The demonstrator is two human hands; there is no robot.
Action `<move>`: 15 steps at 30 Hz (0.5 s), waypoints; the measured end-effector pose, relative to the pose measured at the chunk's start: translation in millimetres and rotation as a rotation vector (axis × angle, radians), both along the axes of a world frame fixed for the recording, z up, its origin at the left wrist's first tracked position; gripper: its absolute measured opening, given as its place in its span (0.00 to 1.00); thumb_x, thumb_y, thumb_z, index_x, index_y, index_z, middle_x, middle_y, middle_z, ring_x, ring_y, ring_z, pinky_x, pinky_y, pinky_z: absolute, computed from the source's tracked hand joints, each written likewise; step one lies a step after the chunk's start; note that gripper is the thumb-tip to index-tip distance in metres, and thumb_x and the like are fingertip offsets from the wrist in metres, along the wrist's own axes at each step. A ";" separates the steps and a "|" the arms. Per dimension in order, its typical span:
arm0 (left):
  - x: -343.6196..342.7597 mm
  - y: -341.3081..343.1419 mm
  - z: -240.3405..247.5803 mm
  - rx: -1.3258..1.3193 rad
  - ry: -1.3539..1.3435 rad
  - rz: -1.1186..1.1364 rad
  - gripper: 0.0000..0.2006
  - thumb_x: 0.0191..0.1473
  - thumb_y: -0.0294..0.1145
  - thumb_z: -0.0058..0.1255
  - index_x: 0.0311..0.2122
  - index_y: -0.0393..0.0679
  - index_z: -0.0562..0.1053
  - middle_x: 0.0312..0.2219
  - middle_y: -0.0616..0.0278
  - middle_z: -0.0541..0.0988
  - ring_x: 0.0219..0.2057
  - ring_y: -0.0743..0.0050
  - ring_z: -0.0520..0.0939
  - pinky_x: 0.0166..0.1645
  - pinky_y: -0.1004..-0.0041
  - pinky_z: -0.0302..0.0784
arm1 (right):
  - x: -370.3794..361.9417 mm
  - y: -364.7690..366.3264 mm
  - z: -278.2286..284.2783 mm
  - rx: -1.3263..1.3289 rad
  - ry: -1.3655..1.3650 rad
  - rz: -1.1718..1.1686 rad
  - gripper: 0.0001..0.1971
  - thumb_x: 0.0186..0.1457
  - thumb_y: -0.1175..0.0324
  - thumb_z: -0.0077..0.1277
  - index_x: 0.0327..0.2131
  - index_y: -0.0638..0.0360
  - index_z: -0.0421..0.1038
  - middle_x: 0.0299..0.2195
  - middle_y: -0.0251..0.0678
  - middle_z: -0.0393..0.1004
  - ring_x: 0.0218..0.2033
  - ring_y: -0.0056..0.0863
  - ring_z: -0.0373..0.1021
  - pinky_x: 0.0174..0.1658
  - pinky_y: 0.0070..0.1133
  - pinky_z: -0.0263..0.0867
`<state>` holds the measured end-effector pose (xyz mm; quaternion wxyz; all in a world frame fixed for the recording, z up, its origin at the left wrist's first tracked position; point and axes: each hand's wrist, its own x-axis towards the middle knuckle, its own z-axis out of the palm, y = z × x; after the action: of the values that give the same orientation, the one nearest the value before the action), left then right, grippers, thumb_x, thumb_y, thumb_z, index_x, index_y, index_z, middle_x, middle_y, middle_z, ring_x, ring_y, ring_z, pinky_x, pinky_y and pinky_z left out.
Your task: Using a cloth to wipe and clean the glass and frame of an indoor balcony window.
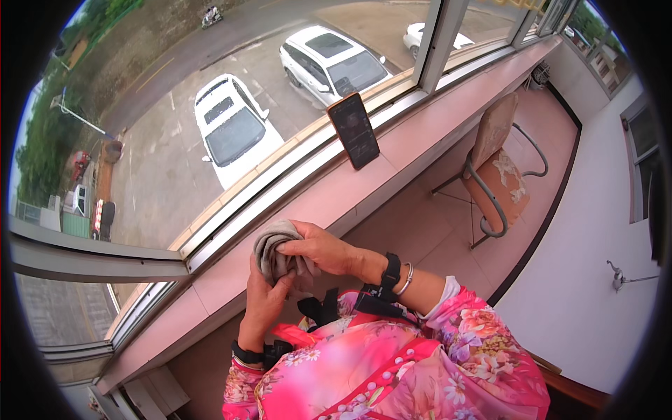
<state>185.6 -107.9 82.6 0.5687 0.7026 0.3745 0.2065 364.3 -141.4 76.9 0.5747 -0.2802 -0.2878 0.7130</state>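
Note:
Between my two hands is a bunched grey-beige cloth (276,245), folded over on itself in layers. My left hand (264,297) grips its lower left side, thumb pressed against the folds. From the right, my right hand (318,250) closes on the upper part, its thumb lying across the cloth. Both hands are held up close to the pink window ledge. Black straps circle both wrists, and a bracelet (404,278) sits on my right one. Some of the fingers are hidden behind the cloth.
On the pink ledge (308,210) a phone (353,131) leans upright against the window frame. A worn padded chair (500,175) with metal arms stands to the right, beside a white wall (581,280). Beyond the glass several white cars (238,133) are parked.

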 end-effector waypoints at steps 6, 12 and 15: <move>13.6 -9.1 12.3 0.195 -0.075 0.091 0.38 0.47 0.20 0.51 0.62 0.40 0.48 0.52 0.53 0.64 0.53 0.65 0.68 0.54 0.69 0.67 | 3.2 -0.6 -2.3 0.008 0.059 -0.041 0.13 0.57 0.73 0.44 0.47 0.60 0.64 0.40 0.29 0.70 0.40 0.15 0.67 0.43 0.14 0.66; 8.4 -12.0 4.1 0.386 0.057 0.123 0.40 0.46 0.21 0.55 0.63 0.42 0.47 0.58 0.53 0.54 0.58 0.62 0.61 0.55 0.65 0.67 | 2.7 2.1 -1.3 0.037 0.060 -0.074 0.16 0.58 0.74 0.43 0.50 0.61 0.63 0.41 0.29 0.70 0.40 0.15 0.67 0.44 0.15 0.66; 8.8 -13.2 5.1 0.624 0.117 0.188 0.35 0.44 0.25 0.58 0.58 0.41 0.55 0.56 0.52 0.55 0.56 0.58 0.62 0.51 0.67 0.68 | 1.1 1.9 5.0 0.041 0.073 -0.089 0.14 0.56 0.73 0.45 0.47 0.61 0.65 0.38 0.29 0.71 0.38 0.15 0.67 0.42 0.14 0.66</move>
<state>194.4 -121.1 87.7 0.2819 0.8160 0.3885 0.3221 365.4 -139.5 81.8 0.6217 -0.2545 -0.2683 0.6904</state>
